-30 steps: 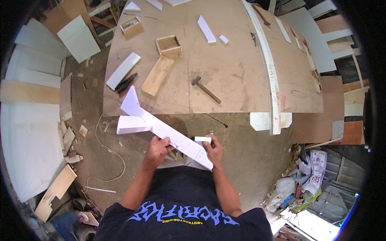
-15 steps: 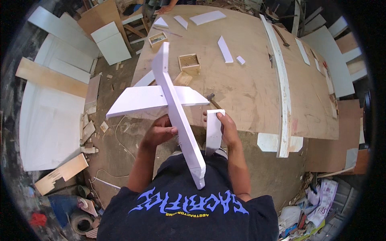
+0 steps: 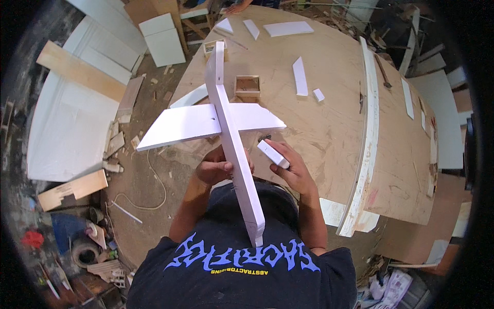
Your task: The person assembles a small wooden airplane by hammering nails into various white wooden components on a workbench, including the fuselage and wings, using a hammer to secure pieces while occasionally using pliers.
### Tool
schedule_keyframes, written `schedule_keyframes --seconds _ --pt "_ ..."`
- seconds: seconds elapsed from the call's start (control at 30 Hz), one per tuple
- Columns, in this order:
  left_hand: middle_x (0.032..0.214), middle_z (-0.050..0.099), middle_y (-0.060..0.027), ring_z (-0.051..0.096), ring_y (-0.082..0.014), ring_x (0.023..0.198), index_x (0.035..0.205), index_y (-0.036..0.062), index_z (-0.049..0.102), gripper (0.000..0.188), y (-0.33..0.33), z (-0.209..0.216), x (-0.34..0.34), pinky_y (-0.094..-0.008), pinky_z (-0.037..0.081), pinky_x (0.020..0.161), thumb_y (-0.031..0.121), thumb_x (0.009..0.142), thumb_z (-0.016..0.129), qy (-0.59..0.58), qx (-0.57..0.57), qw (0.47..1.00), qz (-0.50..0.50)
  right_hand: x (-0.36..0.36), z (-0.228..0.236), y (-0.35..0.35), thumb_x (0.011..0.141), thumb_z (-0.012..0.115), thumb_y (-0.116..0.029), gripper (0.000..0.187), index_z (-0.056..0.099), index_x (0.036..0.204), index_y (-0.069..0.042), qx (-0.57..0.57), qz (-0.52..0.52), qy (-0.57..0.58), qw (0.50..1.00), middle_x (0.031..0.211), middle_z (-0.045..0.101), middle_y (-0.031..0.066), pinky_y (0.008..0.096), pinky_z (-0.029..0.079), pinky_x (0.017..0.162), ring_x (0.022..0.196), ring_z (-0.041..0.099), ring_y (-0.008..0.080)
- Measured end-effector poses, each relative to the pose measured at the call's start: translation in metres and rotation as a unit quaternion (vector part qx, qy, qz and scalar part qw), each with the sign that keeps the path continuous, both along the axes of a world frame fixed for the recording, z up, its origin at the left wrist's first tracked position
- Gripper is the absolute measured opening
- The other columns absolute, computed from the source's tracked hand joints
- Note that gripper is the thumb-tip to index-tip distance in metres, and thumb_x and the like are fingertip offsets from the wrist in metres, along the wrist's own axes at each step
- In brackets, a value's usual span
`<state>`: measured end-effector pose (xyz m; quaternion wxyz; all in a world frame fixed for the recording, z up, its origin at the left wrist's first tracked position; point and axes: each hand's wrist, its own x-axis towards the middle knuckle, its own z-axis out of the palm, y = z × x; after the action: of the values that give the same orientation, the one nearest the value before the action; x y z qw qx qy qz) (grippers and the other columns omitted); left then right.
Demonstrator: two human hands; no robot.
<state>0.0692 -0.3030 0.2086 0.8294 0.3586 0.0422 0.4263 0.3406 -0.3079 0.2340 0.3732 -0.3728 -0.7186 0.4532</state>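
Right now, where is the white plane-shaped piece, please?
In the head view, the plane-shaped piece is mostly left of centre, in the left hand, its lower end over the shirt.

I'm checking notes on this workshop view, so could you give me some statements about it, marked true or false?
1. The left hand holds the plane-shaped piece. True.
2. The right hand is empty. False: it holds a white block.
3. The nearer box is on the table. True.
4. The long white beam lies left of that box. False: it lies to the right.
5. Another person's hand is at the table's far edge. True.
6. The shirt is white. False: it is black.
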Motion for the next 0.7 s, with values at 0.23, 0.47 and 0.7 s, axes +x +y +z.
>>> schedule_keyframes --seconds 0.23,0.47,0.7 --pt "0.101 0.074 -0.0215 0.069 -0.0352 0.100 0.140 -0.0033 0.046 0.058 0.027 0.009 -0.016 -0.0489 0.051 0.091 0.021 0.094 0.073 -0.042 0.095 0.995 0.010 -0.011 0.033 0.014 0.068 0.074 0.000 0.071 0.070 0.136 -0.022 0.156 -0.073 -0.144 0.974 0.111 0.068 0.0136 0.0454 0.051 0.099 0.110 0.064 0.0368" --pt "0.089 0.066 -0.0121 0.075 -0.0343 0.098 0.125 0.0040 0.057 0.037 0.029 0.018 -0.036 -0.0522 0.054 0.103 0.028 0.101 0.071 -0.076 -0.051 0.994 -0.055 -0.031 0.047 0.020 0.065 0.083 -0.023 0.056 0.081 0.121 -0.028 0.345 -0.136 -0.168 0.913 0.107 0.071 0.0028 0.0501 0.050 0.103 0.106 0.066 0.0266" --pt "0.081 0.068 -0.0033 0.067 -0.0197 0.084 0.091 0.0118 0.070 0.032 0.031 0.014 -0.042 -0.0396 0.047 0.097 0.043 0.097 0.074 -0.010 0.111 0.991 0.074 -0.049 0.045 0.013 0.072 0.077 -0.032 0.051 0.080 0.123 -0.035 0.366 -0.110 -0.181 0.906 0.109 0.071 0.0012 0.0481 0.048 0.108 0.107 0.066 0.0242"
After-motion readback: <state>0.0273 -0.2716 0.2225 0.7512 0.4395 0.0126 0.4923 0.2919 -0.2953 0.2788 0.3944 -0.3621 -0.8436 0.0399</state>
